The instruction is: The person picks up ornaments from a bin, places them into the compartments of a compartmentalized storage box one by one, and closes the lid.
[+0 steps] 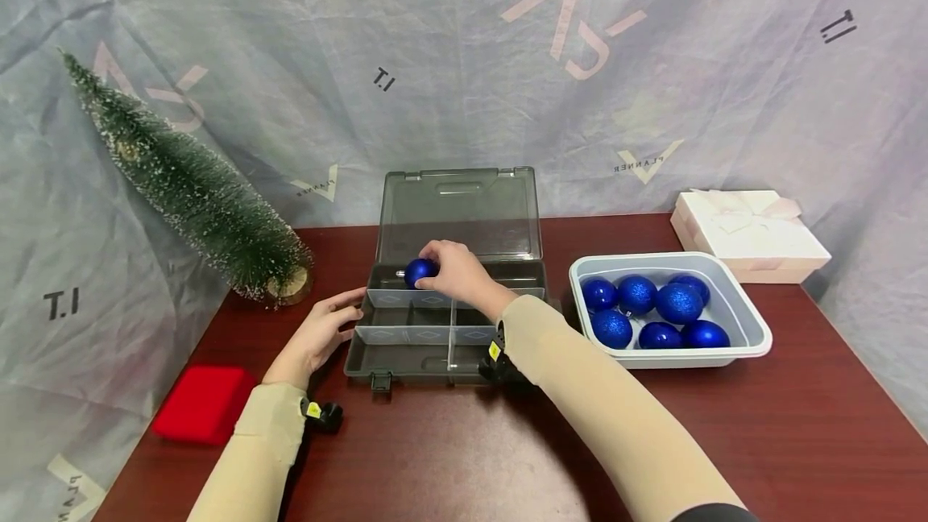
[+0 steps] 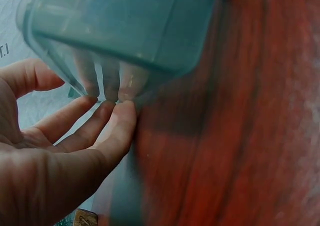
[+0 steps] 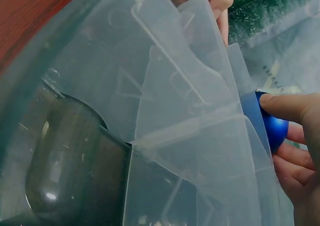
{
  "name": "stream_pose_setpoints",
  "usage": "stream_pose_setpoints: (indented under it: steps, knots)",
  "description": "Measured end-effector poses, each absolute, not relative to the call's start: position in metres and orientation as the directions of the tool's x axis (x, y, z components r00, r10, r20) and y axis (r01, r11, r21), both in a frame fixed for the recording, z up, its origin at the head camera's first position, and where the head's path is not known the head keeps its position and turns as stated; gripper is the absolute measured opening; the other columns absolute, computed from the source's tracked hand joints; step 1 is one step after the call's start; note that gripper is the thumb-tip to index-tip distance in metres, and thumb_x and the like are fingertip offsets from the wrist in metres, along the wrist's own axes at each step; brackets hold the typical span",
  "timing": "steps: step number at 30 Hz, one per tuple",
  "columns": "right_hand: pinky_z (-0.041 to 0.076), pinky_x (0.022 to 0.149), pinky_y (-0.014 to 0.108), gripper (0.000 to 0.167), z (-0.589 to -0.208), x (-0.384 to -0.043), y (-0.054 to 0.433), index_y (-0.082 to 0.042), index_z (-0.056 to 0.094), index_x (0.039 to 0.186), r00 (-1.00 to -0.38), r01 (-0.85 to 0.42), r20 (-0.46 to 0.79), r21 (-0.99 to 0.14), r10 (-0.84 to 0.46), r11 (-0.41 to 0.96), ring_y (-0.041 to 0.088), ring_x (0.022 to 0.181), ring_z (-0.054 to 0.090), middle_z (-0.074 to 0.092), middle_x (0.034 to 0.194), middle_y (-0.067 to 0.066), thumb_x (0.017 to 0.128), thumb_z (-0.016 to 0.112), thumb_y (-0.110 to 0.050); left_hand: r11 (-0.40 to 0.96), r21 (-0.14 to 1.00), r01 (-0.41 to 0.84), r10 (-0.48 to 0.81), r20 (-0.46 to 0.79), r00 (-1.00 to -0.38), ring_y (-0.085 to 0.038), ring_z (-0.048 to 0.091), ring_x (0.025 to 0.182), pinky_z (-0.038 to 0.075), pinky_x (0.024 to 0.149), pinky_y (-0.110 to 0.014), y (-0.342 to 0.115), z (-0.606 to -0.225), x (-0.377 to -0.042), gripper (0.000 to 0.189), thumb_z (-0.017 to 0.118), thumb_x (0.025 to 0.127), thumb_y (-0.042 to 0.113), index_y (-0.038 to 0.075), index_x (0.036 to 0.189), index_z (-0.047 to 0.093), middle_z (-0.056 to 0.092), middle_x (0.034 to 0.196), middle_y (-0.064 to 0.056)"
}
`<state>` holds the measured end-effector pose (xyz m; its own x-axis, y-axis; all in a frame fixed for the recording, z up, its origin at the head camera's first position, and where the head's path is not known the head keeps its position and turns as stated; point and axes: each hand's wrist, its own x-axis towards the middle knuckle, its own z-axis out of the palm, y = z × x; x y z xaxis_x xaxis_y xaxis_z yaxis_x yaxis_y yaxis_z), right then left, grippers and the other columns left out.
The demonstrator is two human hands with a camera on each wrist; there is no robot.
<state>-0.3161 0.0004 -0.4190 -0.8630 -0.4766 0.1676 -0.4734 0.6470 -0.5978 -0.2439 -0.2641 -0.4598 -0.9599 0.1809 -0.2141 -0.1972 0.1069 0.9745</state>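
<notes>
Over reddish tabletop, left grip apart, the right grip pinches a bauble, axis sideways, cap leftward.

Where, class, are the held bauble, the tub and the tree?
Held bauble (image 1: 418, 272): head view, its blue side.
Tub (image 1: 674, 358): head view, its front wall.
Tree (image 1: 184, 182): head view, its middle branches.

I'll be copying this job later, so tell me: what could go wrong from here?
The right hand pinches a smooth, round blue ball over the open case, so it might slip out and roll. Lowering it could knock the thin divider just in front. The right sleeve appears to pass close to the white tray and might nudge it, jostling the loose balls inside.
</notes>
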Motion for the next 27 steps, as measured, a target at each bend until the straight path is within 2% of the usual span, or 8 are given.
stream_pose_setpoints:
  steps: [6,11,15,22,27]
  knots:
    - [0.051,0.092,0.037,0.042,-0.422,-0.313,-0.005,-0.009,0.068,0.118,-0.884,-0.445,0.162,-0.586,-0.439,0.678,0.020,0.105,0.067,0.071,0.115,0.005,0.086,0.085,-0.032,0.091,0.975,-0.203,0.181,-0.217,-0.959,-0.038,0.023,0.148,0.023,0.114,-0.062,-0.263,-0.457,-0.242,0.061,0.045,0.100,0.001,-0.001,0.159,0.031,0.017,0.166,-0.019]
    - [0.053,0.083,0.034,0.032,-0.424,-0.309,-0.007,-0.010,0.072,0.110,-0.890,-0.442,0.162,-0.534,-0.426,0.721,0.017,0.096,0.065,0.065,0.107,0.002,0.089,0.082,-0.031,0.092,0.974,-0.206,0.179,-0.219,-0.959,-0.038,0.023,0.148,0.022,0.115,-0.062,-0.263,-0.457,-0.242,0.061,0.046,0.100,0.001,-0.001,0.159,0.031,0.017,0.166,-0.019]
    - [0.053,0.083,0.033,0.027,-0.422,-0.308,-0.006,-0.011,0.072,0.110,-0.889,-0.444,0.151,-0.514,-0.432,0.734,0.016,0.096,0.064,0.065,0.105,0.002,0.091,0.080,-0.029,0.096,0.973,-0.209,0.173,-0.223,-0.959,-0.038,0.024,0.147,0.022,0.114,-0.062,-0.262,-0.457,-0.241,0.060,0.046,0.100,0.002,-0.001,0.159,0.031,0.018,0.166,-0.019]
    - [0.052,0.086,0.034,0.025,-0.412,-0.309,0.003,-0.008,0.071,0.112,-0.894,-0.418,0.178,-0.663,-0.412,0.621,0.017,0.097,0.064,0.069,0.106,0.003,0.093,0.077,-0.024,0.107,0.973,-0.206,0.176,-0.222,-0.959,-0.037,0.027,0.142,0.024,0.113,-0.061,-0.264,-0.459,-0.243,0.059,0.045,0.101,0.003,-0.001,0.158,0.032,0.021,0.164,-0.019]
    - [0.053,0.084,0.034,0.025,-0.397,-0.297,0.019,-0.008,0.072,0.113,-0.901,-0.404,0.233,-0.756,-0.366,0.515,0.017,0.095,0.065,0.071,0.106,0.003,0.095,0.076,-0.024,0.099,0.973,-0.208,0.178,-0.223,-0.959,-0.036,0.030,0.139,0.026,0.112,-0.059,-0.264,-0.461,-0.244,0.059,0.045,0.100,0.002,-0.001,0.158,0.033,0.023,0.163,-0.019]
